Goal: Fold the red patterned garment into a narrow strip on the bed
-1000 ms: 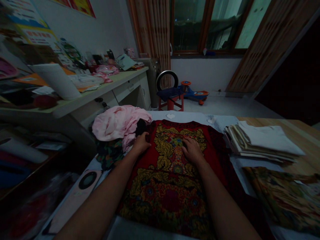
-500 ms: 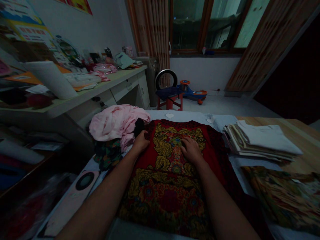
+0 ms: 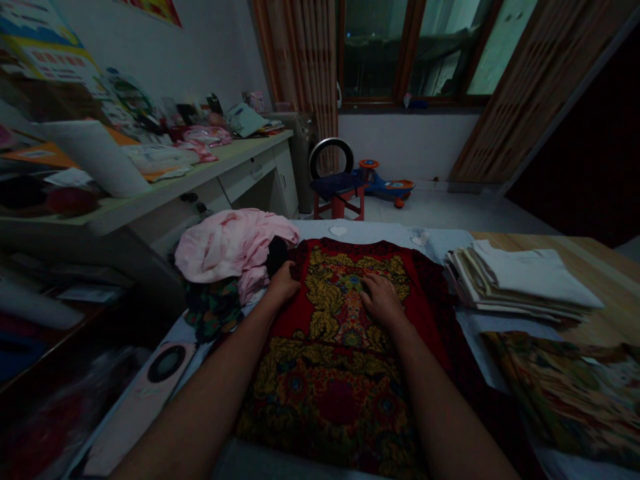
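Observation:
A dark red long-sleeved top (image 3: 340, 393) with gold leaf and multicoloured patterns lies spread flat before me, its neckline at the far side. At its left shoulder, my left hand (image 3: 284, 285) is closed on the fabric, thumb and fingers drawn together at the sleeve seam. My right hand (image 3: 385, 300) rests on the chest pattern, fingers apart and slightly bent, holding nothing. The black lace right sleeve (image 3: 470, 347) runs down toward me. Beside my left hand lies a heap of pink cloth (image 3: 230, 243) with a dark patterned garment (image 3: 215, 310) under it.
A stack of folded pale clothes (image 3: 530, 280) and a folded patterned garment (image 3: 560, 387) lie at right. A pink-white device with a round dark dial (image 3: 167, 363) is at left. Beyond are a cluttered desk (image 3: 250, 147), a red stool (image 3: 340, 200) and a toy car (image 3: 387, 183).
The view has shifted very slightly. Both hands stay at the same places on the red top, and the cloth lies as before.

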`<state>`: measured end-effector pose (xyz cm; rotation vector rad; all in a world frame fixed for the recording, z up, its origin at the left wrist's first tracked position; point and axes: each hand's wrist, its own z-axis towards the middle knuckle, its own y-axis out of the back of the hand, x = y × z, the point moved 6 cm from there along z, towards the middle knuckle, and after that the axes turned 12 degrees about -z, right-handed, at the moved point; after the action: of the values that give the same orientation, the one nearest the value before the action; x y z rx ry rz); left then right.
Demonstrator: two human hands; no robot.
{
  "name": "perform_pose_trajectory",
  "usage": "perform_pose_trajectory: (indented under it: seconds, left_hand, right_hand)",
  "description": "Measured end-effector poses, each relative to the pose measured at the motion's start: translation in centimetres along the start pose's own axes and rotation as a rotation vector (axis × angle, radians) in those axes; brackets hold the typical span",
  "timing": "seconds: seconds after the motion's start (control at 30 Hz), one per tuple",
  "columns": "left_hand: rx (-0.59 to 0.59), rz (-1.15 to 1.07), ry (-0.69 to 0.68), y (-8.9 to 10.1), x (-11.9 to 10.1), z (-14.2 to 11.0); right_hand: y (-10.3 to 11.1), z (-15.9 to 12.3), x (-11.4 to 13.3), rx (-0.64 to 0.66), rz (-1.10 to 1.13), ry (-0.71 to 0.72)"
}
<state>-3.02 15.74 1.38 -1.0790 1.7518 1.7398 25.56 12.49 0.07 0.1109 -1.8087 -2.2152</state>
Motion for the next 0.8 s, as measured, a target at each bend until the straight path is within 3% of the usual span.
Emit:
perform_pose_trajectory:
  seconds: [0.1, 0.4, 0.67, 0.8]
  left_hand:
    - [-0.025, -0.061, -0.044, 0.4, -0.4, -0.1]
    - [0.024, -0.12, -0.012, 0.3, -0.7, -0.4]
    - [0.046, -0.032, -0.057, 0.5, -1.0, -0.3]
    - [0.0, 0.185, -0.166, 0.5, -1.5, -0.6]
  right_hand:
    - [0.1, 0.0, 0.0, -0.01, 0.003, -0.001]
    - [0.1, -0.1, 0.1, -0.014, -0.002, 0.003]
    - [0.2, -0.1, 0.1, -0.004, 0.007, 0.0]
    - [0.3, -0.1, 0.1, 0.003, 0.006, -0.009]
